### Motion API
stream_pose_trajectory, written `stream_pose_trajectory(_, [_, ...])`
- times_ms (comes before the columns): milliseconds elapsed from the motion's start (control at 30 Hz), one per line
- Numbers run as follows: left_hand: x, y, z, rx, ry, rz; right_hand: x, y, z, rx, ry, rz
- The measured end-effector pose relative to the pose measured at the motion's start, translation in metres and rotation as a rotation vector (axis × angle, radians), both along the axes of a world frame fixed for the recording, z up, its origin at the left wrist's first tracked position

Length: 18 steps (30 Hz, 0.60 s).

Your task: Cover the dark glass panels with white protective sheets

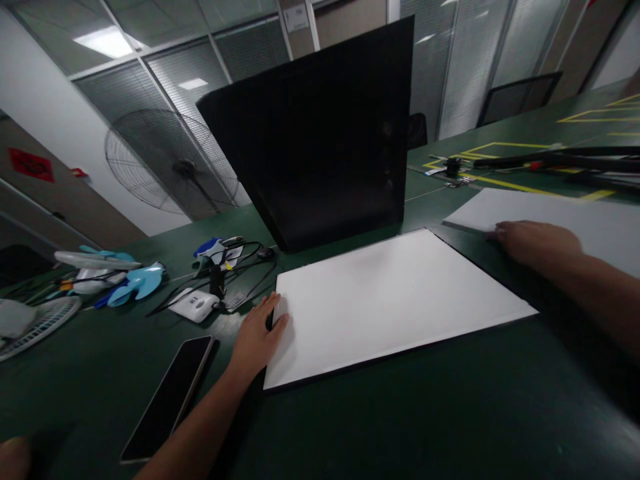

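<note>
A large white board lies flat on the dark green table in front of me. My left hand rests at its left edge, fingers stretched out flat, thumb on the board. My right hand lies palm down on the near edge of a second white sheet at the right, fingers extended. Neither hand holds anything. A big black panel stands upright and tilted just behind the white board.
A black phone lies left of my left arm. Further left are a white device with cables, blue fan blades and a fan grille. A standing fan is behind. Black rods lie at far right.
</note>
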<state>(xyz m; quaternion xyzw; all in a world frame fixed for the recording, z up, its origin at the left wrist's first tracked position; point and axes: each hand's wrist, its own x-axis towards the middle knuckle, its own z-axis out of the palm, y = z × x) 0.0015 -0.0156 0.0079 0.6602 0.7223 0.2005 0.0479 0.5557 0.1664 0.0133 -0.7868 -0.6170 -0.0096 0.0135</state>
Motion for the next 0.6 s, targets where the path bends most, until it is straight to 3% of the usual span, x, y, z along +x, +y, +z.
stream_pose_trajectory(167, [-0.002, 0.000, -0.003, 0.013, -0.003, -0.001, -0.037, -0.030, 0.033, 0.072, -0.079, -0.033])
stream_pose_trajectory(267, [-0.001, 0.000, -0.003, 0.007, 0.016, -0.007, -0.078, -0.059, 0.052, 0.162, -0.114, 0.098])
stream_pose_trajectory(367, [-0.001, 0.000, -0.003, 0.006, 0.014, -0.009, -0.128, -0.095, 0.053, 0.173, -0.108, 0.389])
stream_pose_trajectory(467, [0.000, -0.001, -0.004, 0.032, -0.039, -0.009, -0.172, -0.132, 0.037, 0.097, -0.060, 0.769])
stream_pose_trajectory(600, [0.000, -0.002, -0.005, 0.044, -0.059, -0.022, -0.203, -0.170, 0.018, 0.163, 0.104, 1.225])
